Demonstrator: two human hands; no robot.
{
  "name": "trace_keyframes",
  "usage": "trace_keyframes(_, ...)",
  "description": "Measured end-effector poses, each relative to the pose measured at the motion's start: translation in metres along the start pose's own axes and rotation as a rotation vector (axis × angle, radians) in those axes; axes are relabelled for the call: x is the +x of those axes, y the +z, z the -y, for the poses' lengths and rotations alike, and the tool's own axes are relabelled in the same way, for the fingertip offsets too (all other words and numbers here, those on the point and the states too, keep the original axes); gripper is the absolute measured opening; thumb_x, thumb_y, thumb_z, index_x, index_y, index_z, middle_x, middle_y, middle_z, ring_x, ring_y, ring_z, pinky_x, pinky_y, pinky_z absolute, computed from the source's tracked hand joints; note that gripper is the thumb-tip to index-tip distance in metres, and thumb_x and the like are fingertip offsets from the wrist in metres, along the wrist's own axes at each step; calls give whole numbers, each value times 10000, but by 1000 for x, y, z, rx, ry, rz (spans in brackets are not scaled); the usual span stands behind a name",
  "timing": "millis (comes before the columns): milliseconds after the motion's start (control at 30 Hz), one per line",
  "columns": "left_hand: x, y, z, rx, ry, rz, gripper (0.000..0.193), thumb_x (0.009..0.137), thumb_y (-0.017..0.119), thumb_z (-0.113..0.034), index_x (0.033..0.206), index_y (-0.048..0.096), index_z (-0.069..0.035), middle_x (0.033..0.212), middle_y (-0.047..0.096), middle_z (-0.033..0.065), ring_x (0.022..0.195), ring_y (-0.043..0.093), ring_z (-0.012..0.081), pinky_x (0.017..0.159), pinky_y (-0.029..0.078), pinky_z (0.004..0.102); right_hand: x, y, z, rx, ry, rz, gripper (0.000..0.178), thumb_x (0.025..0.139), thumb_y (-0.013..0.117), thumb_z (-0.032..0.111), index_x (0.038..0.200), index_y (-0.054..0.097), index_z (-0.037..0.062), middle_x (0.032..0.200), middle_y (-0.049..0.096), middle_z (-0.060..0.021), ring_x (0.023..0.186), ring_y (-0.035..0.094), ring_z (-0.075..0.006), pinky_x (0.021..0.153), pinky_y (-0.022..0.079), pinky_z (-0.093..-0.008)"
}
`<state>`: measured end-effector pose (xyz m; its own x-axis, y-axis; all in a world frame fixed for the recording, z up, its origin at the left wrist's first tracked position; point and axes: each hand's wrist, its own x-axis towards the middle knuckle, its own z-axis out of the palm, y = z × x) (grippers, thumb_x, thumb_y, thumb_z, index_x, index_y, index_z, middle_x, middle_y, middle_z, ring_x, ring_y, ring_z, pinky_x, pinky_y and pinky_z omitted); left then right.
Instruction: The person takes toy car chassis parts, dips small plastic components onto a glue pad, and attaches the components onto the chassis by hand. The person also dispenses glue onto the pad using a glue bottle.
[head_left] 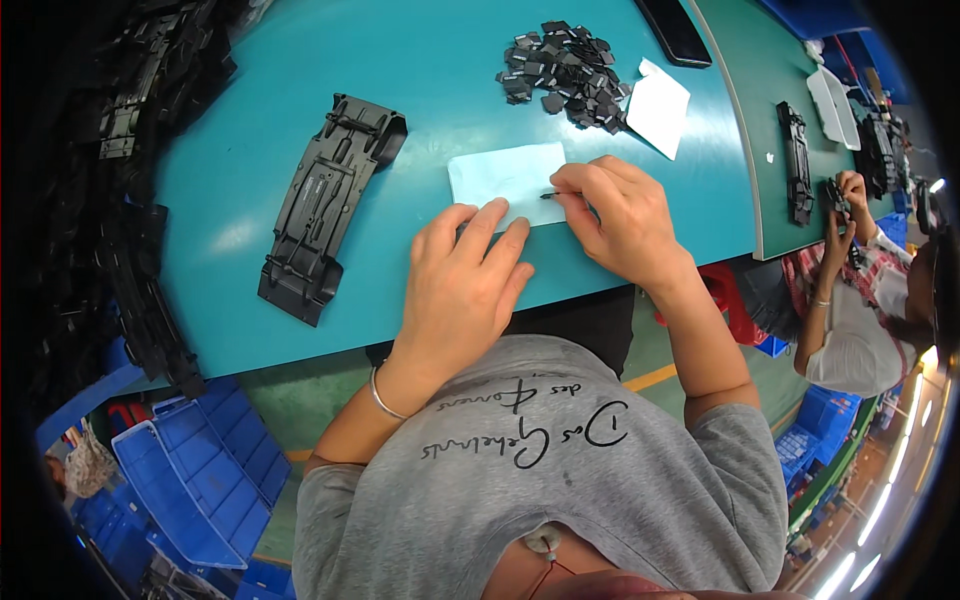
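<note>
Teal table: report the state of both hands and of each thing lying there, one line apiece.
Pale pad: lying flat
Left hand: fingers spread, fingertips at the pale pad's near edge
Right hand: pinching a small dark piece
Long black part: lying apart
Small black pieces: heaped loosely
White sheet: lying beside the small black pieces
Phone: lying down, face dark

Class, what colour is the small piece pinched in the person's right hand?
The small piece looks black, shown best in the head view.

There are two pale sheets [490, 175] [660, 110] and one phone [676, 32].
</note>
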<state>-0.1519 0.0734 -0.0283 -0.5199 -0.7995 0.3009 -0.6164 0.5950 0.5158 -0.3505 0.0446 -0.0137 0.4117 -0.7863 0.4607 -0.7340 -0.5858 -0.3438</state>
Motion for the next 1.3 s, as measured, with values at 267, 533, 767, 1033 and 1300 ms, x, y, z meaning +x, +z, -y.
trace_keyframes(267,0,-1,0,5,7,-3,345,749,661,-175,1065,596,-52,1162,520,90,1021,458,279,843,383,399,-1,-4,-2,23,3,24,243,701,637,-27,917,550,42,709,593,-58,630,570,-221,547,460,-335)
trace_keyframes(533,-1,0,0,-2,5,-12,346,744,663,-165,1062,593,-48,1157,524,97,1018,459,282,845,384,401,14,-17,3,-217,-227,203,284,684,597,46,965,551,43,636,524,-15,645,537,-180,580,455,-301)
trace_keyframes(767,-1,0,-1,-10,0,-12,369,734,667,-162,1073,589,-40,1149,525,92,1018,460,283,843,384,404,28,-12,14,-398,-451,309,284,689,593,104,954,524,26,592,468,11,607,506,-139,550,419,-265)
trace_keyframes(1033,2,0,0,-40,-10,-37,372,701,686,-135,1052,604,-42,1137,544,89,1018,466,286,824,381,408,29,-19,13,-379,-423,326,251,689,611,86,920,533,28,588,485,3,593,516,-156,548,423,-274)
trace_keyframes(1300,1,-3,-5,0,-18,-5,362,718,679,-138,1061,603,-49,1161,537,96,1028,465,290,851,372,402,9,-51,-4,889,714,47,296,800,656,78,1068,573,-15,760,639,-20,667,567,-74,608,443,-207)
